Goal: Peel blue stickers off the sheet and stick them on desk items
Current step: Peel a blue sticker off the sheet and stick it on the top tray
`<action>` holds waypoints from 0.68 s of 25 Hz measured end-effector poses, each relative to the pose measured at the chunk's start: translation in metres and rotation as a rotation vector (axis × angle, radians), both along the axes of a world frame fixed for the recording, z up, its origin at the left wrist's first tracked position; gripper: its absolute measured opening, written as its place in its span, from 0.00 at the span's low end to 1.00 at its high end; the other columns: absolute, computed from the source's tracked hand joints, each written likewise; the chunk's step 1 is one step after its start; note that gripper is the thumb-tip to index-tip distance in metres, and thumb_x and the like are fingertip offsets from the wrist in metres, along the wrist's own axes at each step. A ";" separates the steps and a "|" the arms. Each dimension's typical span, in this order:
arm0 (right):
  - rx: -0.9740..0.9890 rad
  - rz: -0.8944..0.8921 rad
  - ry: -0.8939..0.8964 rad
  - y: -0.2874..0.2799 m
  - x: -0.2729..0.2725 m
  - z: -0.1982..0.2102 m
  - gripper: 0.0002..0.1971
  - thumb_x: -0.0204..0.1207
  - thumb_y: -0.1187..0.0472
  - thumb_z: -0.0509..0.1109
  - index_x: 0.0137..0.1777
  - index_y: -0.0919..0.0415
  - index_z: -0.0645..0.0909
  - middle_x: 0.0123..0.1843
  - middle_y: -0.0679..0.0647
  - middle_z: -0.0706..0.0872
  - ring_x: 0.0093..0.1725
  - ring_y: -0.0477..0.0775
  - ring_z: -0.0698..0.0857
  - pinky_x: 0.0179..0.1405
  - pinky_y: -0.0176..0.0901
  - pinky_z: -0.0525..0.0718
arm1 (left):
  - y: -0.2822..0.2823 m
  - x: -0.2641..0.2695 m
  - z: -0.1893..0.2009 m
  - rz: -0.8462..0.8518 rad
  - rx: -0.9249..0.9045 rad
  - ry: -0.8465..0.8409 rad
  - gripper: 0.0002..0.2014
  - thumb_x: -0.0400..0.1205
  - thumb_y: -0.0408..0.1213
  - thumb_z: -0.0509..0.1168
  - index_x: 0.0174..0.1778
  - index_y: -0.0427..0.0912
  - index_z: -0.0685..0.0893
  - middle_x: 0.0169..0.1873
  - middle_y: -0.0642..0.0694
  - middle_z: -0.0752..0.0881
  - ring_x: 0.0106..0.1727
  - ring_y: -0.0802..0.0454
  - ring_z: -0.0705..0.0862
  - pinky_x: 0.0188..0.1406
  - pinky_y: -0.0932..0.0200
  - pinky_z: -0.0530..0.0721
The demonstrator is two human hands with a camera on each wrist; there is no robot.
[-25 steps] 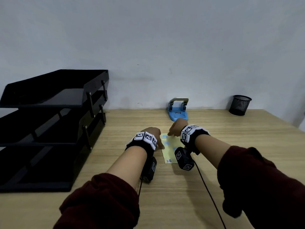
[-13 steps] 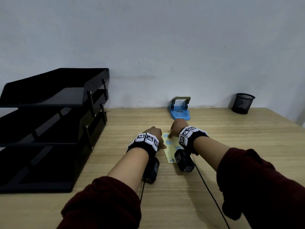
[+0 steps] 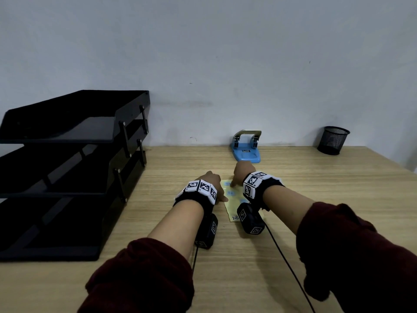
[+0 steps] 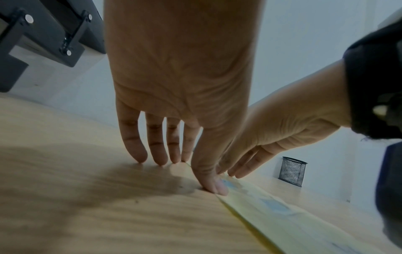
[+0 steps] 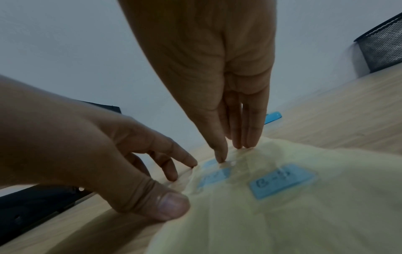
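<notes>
Left hand (image 3: 211,179) spread, thumb pinning the yellow sticker sheet (image 5: 272,214) flat on the desk (image 3: 316,188); right hand (image 3: 242,169), fingers straight together, thumb tip on a blue sticker (image 5: 212,162) at the sheet's far corner.

A pale yellow sticker sheet (image 3: 234,199) lies flat on the wooden desk, marked "1-8" at its near edge. Several rectangular blue stickers (image 5: 282,180) remain on it, handwritten characters visible on one. A blue hole punch (image 3: 247,149) stands beyond the sheet against the wall.
</notes>
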State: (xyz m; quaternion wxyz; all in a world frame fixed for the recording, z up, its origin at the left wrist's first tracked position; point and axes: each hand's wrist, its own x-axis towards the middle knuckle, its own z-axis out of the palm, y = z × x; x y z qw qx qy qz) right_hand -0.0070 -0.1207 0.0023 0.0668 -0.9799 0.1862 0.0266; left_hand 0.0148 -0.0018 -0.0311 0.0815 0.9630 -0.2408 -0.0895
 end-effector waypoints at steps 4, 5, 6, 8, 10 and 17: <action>-0.001 0.011 0.043 0.002 0.000 0.000 0.17 0.72 0.55 0.76 0.33 0.66 0.76 0.32 0.54 0.75 0.49 0.57 0.83 0.47 0.42 0.82 | 0.001 0.000 0.001 0.002 -0.007 0.007 0.35 0.69 0.52 0.77 0.69 0.40 0.78 0.68 0.38 0.76 0.64 0.40 0.82 0.58 0.50 0.82; 0.007 0.012 0.046 0.002 0.000 0.000 0.14 0.70 0.56 0.77 0.40 0.68 0.81 0.34 0.55 0.77 0.49 0.57 0.84 0.44 0.41 0.80 | 0.001 0.000 0.000 0.001 -0.007 0.005 0.35 0.69 0.51 0.77 0.69 0.40 0.78 0.68 0.38 0.76 0.64 0.40 0.83 0.58 0.51 0.82; 0.002 0.015 0.053 0.001 0.001 -0.001 0.14 0.68 0.56 0.78 0.46 0.68 0.84 0.37 0.56 0.81 0.49 0.57 0.84 0.42 0.41 0.79 | 0.001 -0.001 0.001 0.001 -0.008 0.005 0.34 0.69 0.51 0.77 0.69 0.39 0.78 0.68 0.38 0.77 0.63 0.40 0.83 0.57 0.51 0.82; 0.007 0.009 0.033 -0.001 0.002 -0.003 0.13 0.68 0.56 0.79 0.40 0.67 0.83 0.38 0.56 0.81 0.45 0.55 0.81 0.41 0.39 0.78 | 0.001 -0.002 0.001 0.002 -0.016 0.001 0.34 0.69 0.51 0.77 0.69 0.39 0.78 0.68 0.38 0.77 0.64 0.40 0.83 0.57 0.51 0.82; -0.002 -0.016 0.022 0.000 0.002 -0.003 0.19 0.70 0.55 0.77 0.28 0.64 0.72 0.33 0.55 0.76 0.46 0.54 0.80 0.45 0.41 0.81 | 0.002 -0.002 0.001 0.009 -0.031 0.008 0.35 0.69 0.51 0.77 0.69 0.39 0.78 0.69 0.39 0.77 0.65 0.41 0.82 0.60 0.50 0.83; 0.107 -0.014 -0.001 -0.002 0.001 -0.006 0.12 0.65 0.58 0.80 0.40 0.67 0.85 0.45 0.59 0.88 0.48 0.57 0.88 0.40 0.43 0.84 | 0.005 -0.002 0.003 0.014 -0.063 0.048 0.36 0.68 0.51 0.78 0.69 0.40 0.77 0.69 0.39 0.76 0.65 0.41 0.82 0.63 0.46 0.84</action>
